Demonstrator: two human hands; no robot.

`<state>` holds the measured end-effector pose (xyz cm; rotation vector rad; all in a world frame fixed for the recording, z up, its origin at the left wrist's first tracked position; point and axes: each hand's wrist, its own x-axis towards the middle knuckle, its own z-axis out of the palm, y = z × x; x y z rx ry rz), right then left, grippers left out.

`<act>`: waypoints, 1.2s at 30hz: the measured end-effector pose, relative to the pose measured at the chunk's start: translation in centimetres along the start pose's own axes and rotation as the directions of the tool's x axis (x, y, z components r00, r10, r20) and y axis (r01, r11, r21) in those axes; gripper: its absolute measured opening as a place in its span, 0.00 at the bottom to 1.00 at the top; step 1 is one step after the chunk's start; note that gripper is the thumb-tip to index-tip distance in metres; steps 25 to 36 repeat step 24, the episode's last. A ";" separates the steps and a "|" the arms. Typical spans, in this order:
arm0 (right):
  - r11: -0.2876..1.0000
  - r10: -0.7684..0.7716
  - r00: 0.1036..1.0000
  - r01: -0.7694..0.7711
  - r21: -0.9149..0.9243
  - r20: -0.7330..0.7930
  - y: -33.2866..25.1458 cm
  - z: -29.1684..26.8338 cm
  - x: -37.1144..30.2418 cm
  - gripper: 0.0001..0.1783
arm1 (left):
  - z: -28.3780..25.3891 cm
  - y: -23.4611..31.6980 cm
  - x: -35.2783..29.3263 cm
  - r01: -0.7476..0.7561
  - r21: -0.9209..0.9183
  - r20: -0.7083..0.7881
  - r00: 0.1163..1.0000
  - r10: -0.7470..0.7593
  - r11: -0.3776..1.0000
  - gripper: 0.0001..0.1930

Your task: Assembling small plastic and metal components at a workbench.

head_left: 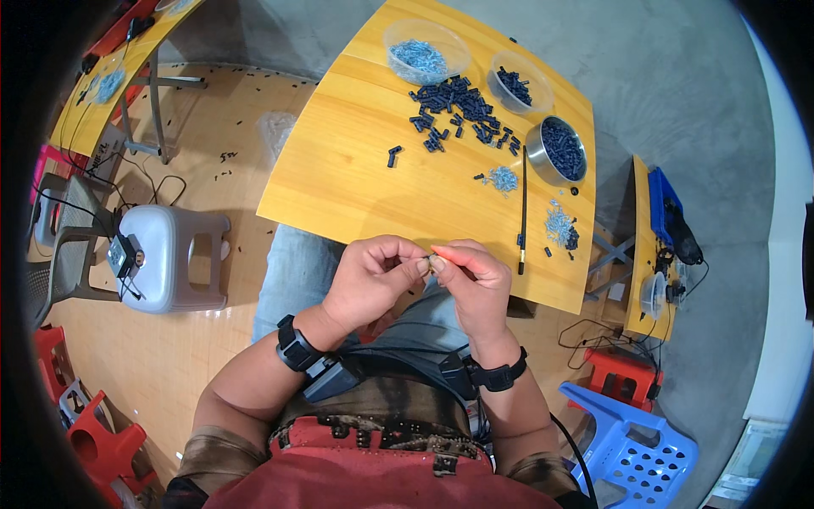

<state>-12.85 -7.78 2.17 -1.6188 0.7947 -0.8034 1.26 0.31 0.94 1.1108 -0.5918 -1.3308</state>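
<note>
My left hand (371,276) and my right hand (476,287) meet over my lap, just off the near edge of the yellow table (339,178). Thumbs and fingertips of both are pinched together around a tiny dark piece (432,255). Most of it is covered by the fingers, so its kind cannot be made out. Farther up the tabletop lies a loose heap of short black cylindrical parts (458,100). To the right sit a small pile of silvery metal pieces (503,179) and a second silvery pile (558,222) with black bits beside it.
At the back stand a clear tub of silvery pieces (419,58), a clear tub of black parts (515,86) and a steel bowl (543,165) of black parts. A thin black rod (523,204) lies lengthwise. Around me are a grey stool (170,254) and a blue stool (627,441).
</note>
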 end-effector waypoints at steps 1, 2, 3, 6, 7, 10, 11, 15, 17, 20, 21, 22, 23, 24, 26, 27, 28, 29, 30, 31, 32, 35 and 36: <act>1.000 -0.001 1.000 0.001 -0.001 -0.002 0.0 0.0 -0.1 0.06 | 0.0 0.0 0.1 0.008 0.013 0.001 1.000 -0.008 1.000 0.06; 0.999 0.021 1.000 -0.020 0.028 -0.019 0.1 0.1 -0.1 0.06 | 0.0 0.1 0.2 0.015 0.025 0.001 1.000 -0.015 1.000 0.06; 0.997 0.043 0.999 -0.041 0.060 -0.032 0.1 0.2 -0.1 0.06 | 0.0 0.1 0.2 0.014 0.026 -0.001 1.000 -0.014 1.000 0.06; 0.996 -0.092 0.996 0.092 -0.017 -0.006 0.7 -0.1 0.0 0.09 | 0.1 -0.2 0.5 0.030 -0.063 0.020 0.999 -0.028 0.998 0.06; 0.996 -0.092 0.996 0.092 -0.017 -0.007 0.7 0.0 -0.1 0.09 | 0.1 -0.4 0.7 0.048 -0.112 0.020 0.999 -0.047 0.992 0.06; 0.989 -0.146 0.989 0.146 -0.011 0.004 0.7 0.2 -0.2 0.15 | 0.0 -0.4 0.7 0.094 -0.211 0.029 0.996 -0.090 0.973 0.05; 0.973 -0.200 0.979 0.202 -0.109 0.028 0.8 0.2 -0.2 0.18 | -0.1 -0.4 0.7 0.119 -0.261 0.036 0.993 -0.113 0.958 0.05; 0.896 -0.292 0.955 0.289 -0.336 0.042 0.7 0.3 -0.3 0.22 | 0.1 -0.5 0.9 0.154 -0.274 0.046 0.988 -0.147 0.949 0.05; 0.880 -0.301 0.953 0.293 -0.374 0.037 0.4 0.4 -0.4 0.22 | 0.1 -0.4 0.8 0.189 -0.281 0.044 0.982 -0.184 0.941 0.06; 0.857 -0.310 0.950 0.294 -0.423 0.032 0.3 0.4 -0.6 0.22 | -0.2 -0.4 0.7 0.260 -0.367 0.102 0.966 -0.239 0.893 0.09; 0.852 -0.311 0.950 0.294 -0.433 0.034 0.3 0.4 -0.6 0.22 | -0.3 -0.4 0.7 0.262 -0.367 0.104 0.965 -0.240 0.893 0.09; 0.852 -0.310 0.950 0.293 -0.434 0.032 0.3 0.4 -0.7 0.22 | -0.4 -0.4 0.6 0.285 -0.390 0.108 0.959 -0.264 0.876 0.09; 0.847 -0.306 0.951 0.291 -0.446 0.041 0.3 0.4 -0.8 0.22 | -0.5 -0.4 0.6 0.307 -0.413 0.113 0.951 -0.287 0.857 0.10; 0.842 -0.301 0.952 0.290 -0.456 0.050 0.3 0.4 -0.9 0.22 | -0.4 -0.5 0.6 0.309 -0.412 0.114 0.951 -0.288 0.857 0.10; 0.842 -0.301 0.952 0.290 -0.456 0.050 0.3 0.4 -0.9 0.22 | -0.4 -0.5 0.6 0.309 -0.412 0.114 0.951 -0.288 0.857 0.10; 0.842 -0.301 0.952 0.290 -0.456 0.050 0.3 0.4 -0.9 0.22 | -0.4 -0.5 0.6 0.309 -0.412 0.114 0.951 -0.288 0.857 0.10; 0.842 -0.301 0.952 0.290 -0.456 0.050 0.3 0.4 -0.9 0.22 | -0.4 -0.5 0.6 0.309 -0.412 0.114 0.951 -0.288 0.857 0.10; 0.842 -0.301 0.952 0.290 -0.456 0.050 0.3 0.4 -0.9 0.22 | -0.4 -0.5 0.6 0.309 -0.412 0.114 0.951 -0.288 0.857 0.10; 0.842 -0.301 0.952 0.290 -0.456 0.050 0.3 0.4 -0.9 0.22 | -0.4 -0.5 0.6 0.309 -0.412 0.114 0.951 -0.288 0.857 0.10; 0.842 -0.301 0.952 0.290 -0.456 0.050 0.3 0.4 -0.9 0.22 | -0.4 -0.5 0.6 0.309 -0.412 0.114 0.951 -0.288 0.857 0.10; 0.842 -0.301 0.952 0.290 -0.456 0.050 0.3 0.4 -0.9 0.22 | -0.4 -0.5 0.6 0.309 -0.412 0.114 0.951 -0.288 0.857 0.10; 0.842 -0.301 0.952 0.290 -0.456 0.050 0.3 0.4 -0.9 0.22 | -0.4 -0.5 0.6 0.309 -0.412 0.114 0.951 -0.288 0.857 0.10; 0.842 -0.301 0.952 0.290 -0.456 0.050 0.3 0.4 -0.9 0.22 | -0.4 -0.5 0.6 0.309 -0.412 0.114 0.951 -0.288 0.857 0.10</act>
